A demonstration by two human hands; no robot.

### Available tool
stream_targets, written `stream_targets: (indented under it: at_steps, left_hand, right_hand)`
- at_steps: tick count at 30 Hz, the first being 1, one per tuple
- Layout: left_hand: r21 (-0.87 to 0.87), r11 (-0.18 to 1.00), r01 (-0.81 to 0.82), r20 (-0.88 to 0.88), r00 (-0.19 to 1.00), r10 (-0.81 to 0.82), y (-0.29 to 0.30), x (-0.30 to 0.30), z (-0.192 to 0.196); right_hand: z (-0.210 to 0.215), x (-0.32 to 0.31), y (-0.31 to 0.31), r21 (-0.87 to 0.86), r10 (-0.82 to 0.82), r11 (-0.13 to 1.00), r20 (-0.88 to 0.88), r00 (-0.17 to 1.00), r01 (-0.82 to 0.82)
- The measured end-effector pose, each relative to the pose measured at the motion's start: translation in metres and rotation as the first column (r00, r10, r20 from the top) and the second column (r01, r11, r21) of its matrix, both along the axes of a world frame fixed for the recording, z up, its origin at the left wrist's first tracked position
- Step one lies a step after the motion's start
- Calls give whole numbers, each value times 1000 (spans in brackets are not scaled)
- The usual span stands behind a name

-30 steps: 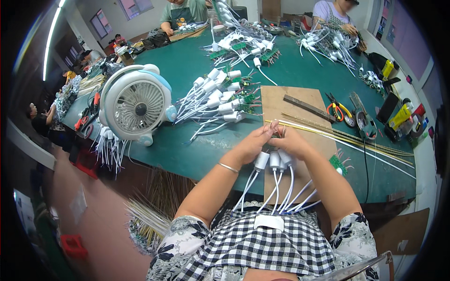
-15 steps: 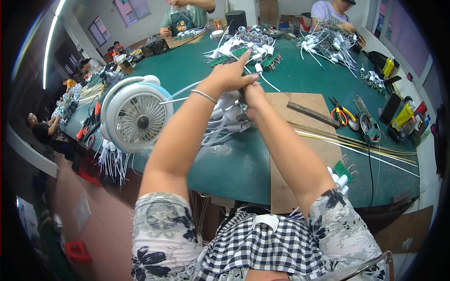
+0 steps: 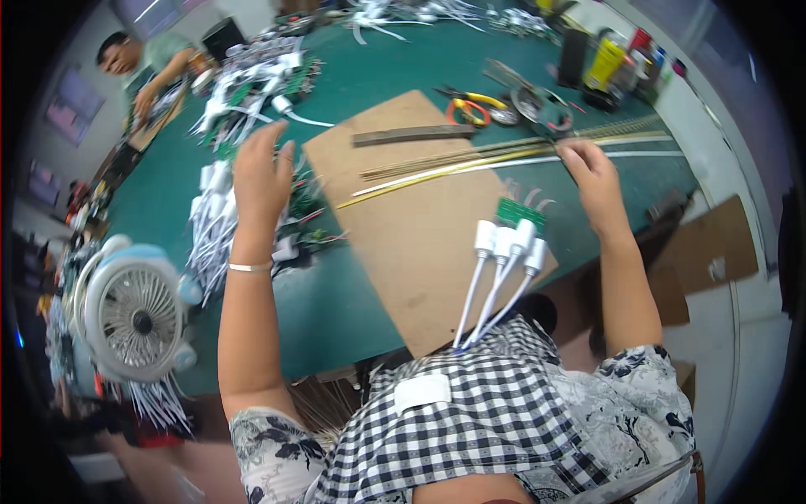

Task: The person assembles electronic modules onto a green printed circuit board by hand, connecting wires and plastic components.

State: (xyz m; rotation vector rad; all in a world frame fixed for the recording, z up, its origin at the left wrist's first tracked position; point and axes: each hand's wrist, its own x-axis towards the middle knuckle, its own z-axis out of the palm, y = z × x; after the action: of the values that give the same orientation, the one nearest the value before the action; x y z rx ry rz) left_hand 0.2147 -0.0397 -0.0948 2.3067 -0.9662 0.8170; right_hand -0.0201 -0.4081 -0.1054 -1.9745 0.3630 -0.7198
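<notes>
My left hand (image 3: 262, 181) is open, its fingers stretched and thumb apart, beside a heap of white cables with white cylindrical ends (image 3: 211, 210) and green circuit boards. Over the right end of a bundle of thin brown and yellow rods (image 3: 453, 164), the fingers of my right hand (image 3: 594, 181) are closed; whatever they hold is hidden. Between my arms, a green circuit board (image 3: 520, 213) with pink wires lies beside several white cylindrical cable ends (image 3: 502, 244), whose cables run toward my checked apron.
A tan board (image 3: 386, 260) lies on the green table (image 3: 336, 67), with a dark bar (image 3: 411, 134) across it. Farther right are orange-and-yellow-handled pliers (image 3: 468, 111) and a yellow bottle (image 3: 606, 60). A white fan (image 3: 138, 315) stands left; another person (image 3: 155, 76) sits far left.
My hands were together over the cables and have parted: the left stays near the heap, the right has moved to the rods. The view has swung right.
</notes>
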Motion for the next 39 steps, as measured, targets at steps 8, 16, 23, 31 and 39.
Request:
stream_targets:
  at_steps: [8,16,23,31,39]
  left_hand:
    - [130,901,413,-698,684,-213,-177,-122,-69]
    - [-587,810,-4,-809,50,-586,-184,-149,-53]
    - [-703,703,-109,-700,-69,-711,-127,-140,-2]
    - [-772,514,-374,-594,135,-793,-98,-122,-58]
    - [-750,577,-323,-648,187,-739,-89,-117,-57]
  right_hand:
    - [-75,-87,10,-501,-295,858,-299,907,114]
    - [-65,-37,57,-113,-66,992,-151,986,49]
    - [-20,22,93,690,697,438,144,702,-576]
    - [-52,69,134,721,683,493,26,730,-487]
    - [-29,75,141,378,629,772,-346,696,-510]
